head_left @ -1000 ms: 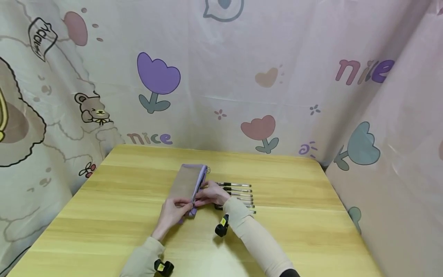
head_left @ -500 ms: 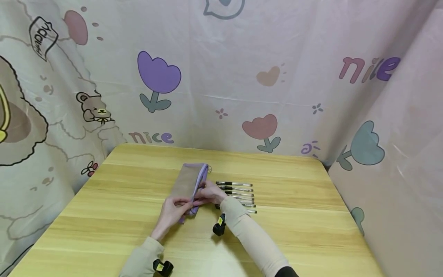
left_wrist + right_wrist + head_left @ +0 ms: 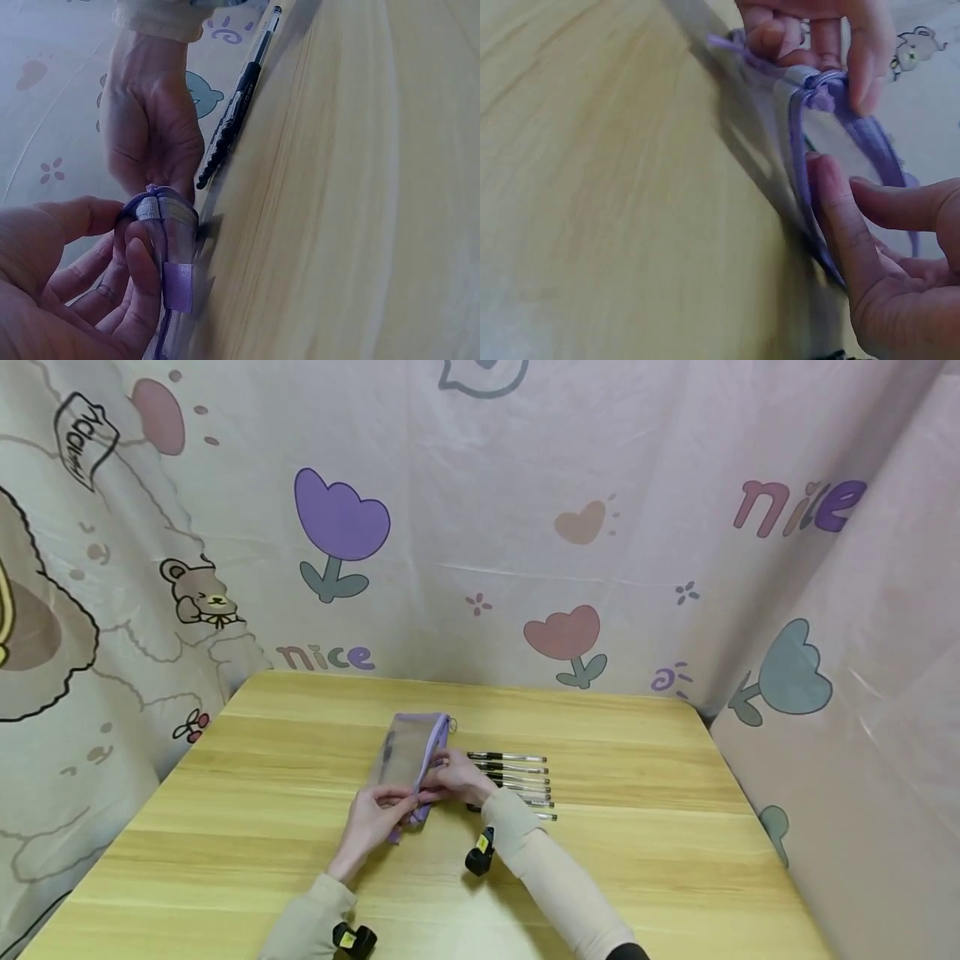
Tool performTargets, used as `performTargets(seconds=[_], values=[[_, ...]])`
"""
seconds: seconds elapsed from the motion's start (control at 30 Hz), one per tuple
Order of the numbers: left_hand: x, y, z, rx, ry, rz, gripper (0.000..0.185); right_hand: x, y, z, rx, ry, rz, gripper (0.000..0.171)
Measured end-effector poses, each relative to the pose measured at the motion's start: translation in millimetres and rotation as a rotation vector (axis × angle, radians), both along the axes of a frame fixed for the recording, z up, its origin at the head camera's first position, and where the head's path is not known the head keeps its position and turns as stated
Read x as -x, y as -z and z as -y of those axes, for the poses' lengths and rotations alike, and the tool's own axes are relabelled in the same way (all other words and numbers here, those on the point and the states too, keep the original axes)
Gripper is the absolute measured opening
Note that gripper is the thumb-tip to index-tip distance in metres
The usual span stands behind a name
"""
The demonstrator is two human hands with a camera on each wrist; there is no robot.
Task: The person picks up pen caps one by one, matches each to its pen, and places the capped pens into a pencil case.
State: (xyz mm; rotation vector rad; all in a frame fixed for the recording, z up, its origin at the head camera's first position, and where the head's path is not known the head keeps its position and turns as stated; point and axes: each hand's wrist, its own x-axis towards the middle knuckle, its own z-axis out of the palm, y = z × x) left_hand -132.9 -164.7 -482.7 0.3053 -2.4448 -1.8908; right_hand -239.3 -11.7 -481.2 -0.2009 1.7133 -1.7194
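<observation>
A see-through pencil case [image 3: 405,752] with purple edging and a purple zip lies on the table, its zipped side toward the right. My left hand [image 3: 372,821] pinches its near end between thumb and fingers, close to the purple tab [image 3: 178,287]. In the right wrist view the zip gapes, and my right hand [image 3: 900,262] has its fingers in the gap, fingertips against the inner wall and thumb extended beside them. A dark shape [image 3: 387,752] shows through the mesh. Right of the case, several black-gripped clear pens [image 3: 510,768] lie in a row, partly hidden by my right hand.
The wooden table [image 3: 622,860] has a patterned curtain [image 3: 450,527] behind it and at both sides. Black wrist cameras [image 3: 480,852] hang at my sleeves, just over the tabletop. A small ring [image 3: 452,725] hangs at the case's far corner.
A dark shape now shows through the case's left part, where earlier the mesh looked plain. Both hands stay at nearly the same places on the case. The visible pens lie as before.
</observation>
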Motion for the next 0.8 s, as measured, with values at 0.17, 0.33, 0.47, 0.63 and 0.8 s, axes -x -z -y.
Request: performTargets(seconds=[0.17,0.33,0.47,0.63,0.8], values=[[2.7,0.3,-1,0.006,-0.031,0.003,0.019,-2.2,-5.9,-16,0.068,0.016,0.003,0.048],[2.0,-0.4,-3,0.01,-0.03,0.011,0.019,-10.2,-14.8,-44,0.059,-0.015,-0.096,0.052],[0.4,-0.1,-3,0.029,-0.03,0.003,0.019,-16.5,-18.6,-74,0.027,-0.026,-0.228,0.049],[-0.3,1.1,-3,0.051,-0.031,-0.005,0.019,-22.4,-17.8,-112,-0.051,-0.035,-0.375,0.047],[-0.2,2.2,-3,0.048,-0.028,0.001,0.019,-25.7,-10.6,-147,-0.095,-0.036,-0.458,0.048]])
